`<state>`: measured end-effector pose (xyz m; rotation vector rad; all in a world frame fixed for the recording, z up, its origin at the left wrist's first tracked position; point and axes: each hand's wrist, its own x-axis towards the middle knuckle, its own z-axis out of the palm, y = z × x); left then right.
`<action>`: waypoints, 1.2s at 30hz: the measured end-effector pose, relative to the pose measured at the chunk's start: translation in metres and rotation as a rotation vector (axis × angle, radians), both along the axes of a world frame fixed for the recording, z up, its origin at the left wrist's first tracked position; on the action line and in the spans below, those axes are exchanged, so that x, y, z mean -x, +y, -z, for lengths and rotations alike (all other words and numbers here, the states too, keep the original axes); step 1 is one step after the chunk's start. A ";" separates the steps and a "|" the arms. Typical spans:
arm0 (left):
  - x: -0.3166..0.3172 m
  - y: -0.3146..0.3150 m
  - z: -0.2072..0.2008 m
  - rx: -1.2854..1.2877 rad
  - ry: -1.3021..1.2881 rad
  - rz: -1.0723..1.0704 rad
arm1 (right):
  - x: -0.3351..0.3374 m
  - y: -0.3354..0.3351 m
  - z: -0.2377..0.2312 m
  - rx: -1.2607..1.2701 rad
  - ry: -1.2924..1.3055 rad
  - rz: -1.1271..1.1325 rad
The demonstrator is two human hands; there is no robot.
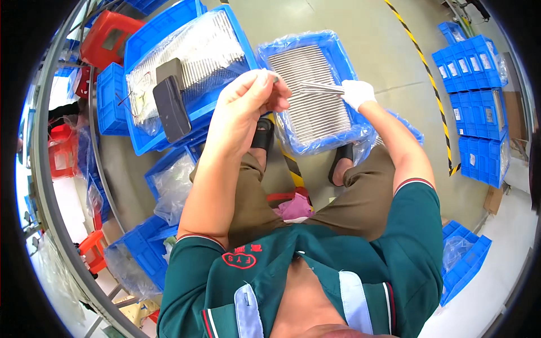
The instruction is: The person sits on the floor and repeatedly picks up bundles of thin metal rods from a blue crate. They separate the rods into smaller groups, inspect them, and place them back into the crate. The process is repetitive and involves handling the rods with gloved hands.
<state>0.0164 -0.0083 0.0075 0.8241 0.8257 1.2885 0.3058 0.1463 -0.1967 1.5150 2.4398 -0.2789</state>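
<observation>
Pinching slim, straight, silvery rods in the right hand; left hand curled, grip unclear.

Gripped slim silvery rods point toward nine o'clock, above rows of similar rods at one o'clock.

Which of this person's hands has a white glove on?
The right hand, the one holding slim metal pieces; the left hand, by contrast, is bare.
</observation>
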 end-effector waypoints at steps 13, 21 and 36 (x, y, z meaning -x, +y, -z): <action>0.011 0.004 0.006 -0.069 0.073 0.036 | 0.057 0.043 0.055 0.224 0.181 -0.220; 0.010 0.002 0.003 0.003 0.095 0.043 | 0.056 0.036 0.067 -0.155 0.285 -0.353; 0.007 -0.001 0.001 0.020 0.131 0.049 | 0.091 0.052 0.088 -0.182 0.313 -0.300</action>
